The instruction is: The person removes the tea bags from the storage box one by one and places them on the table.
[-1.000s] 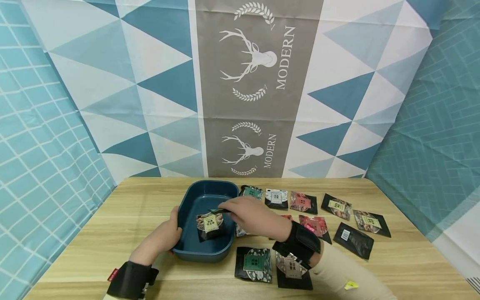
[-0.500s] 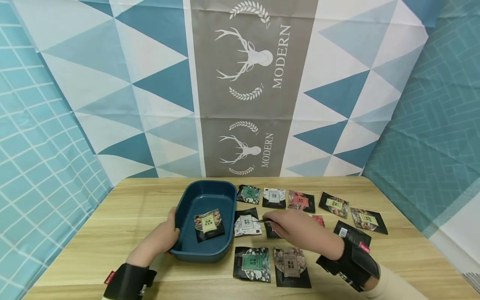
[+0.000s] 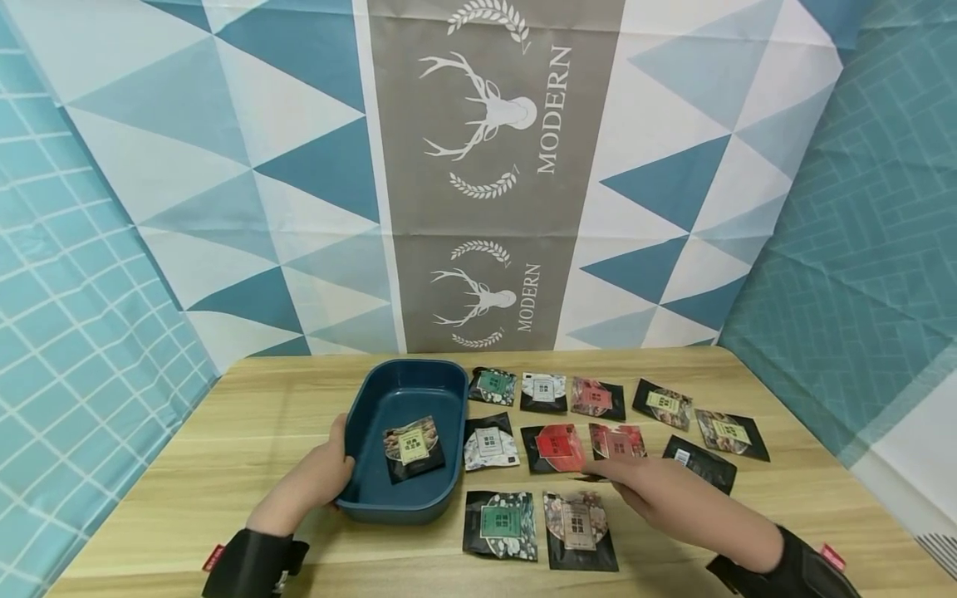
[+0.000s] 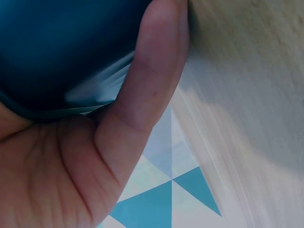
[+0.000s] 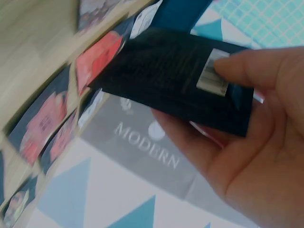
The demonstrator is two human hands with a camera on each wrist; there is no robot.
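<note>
My left hand grips the left wall of a blue rectangular bin. In the left wrist view, the palm and a finger lie against the bin. Inside the bin lies one black packet with a yellow label. My right hand pinches a black packet between thumb and fingers, its barcode side turned toward the wrist camera. From the head it shows only as a dark edge, low over the table beside a red-labelled packet and a brown-and-red packet.
Several flat packets lie in loose rows right of the bin, among them a green one, a brown one, a white one and a face-down black one. Patterned cloth hangs behind the wooden table.
My right hand has moved from over the bin rightward across the packets, holding its packet. The yellow-labelled packet stays in the bin, and my left hand stays on the wall. The head view has shifted slightly.
</note>
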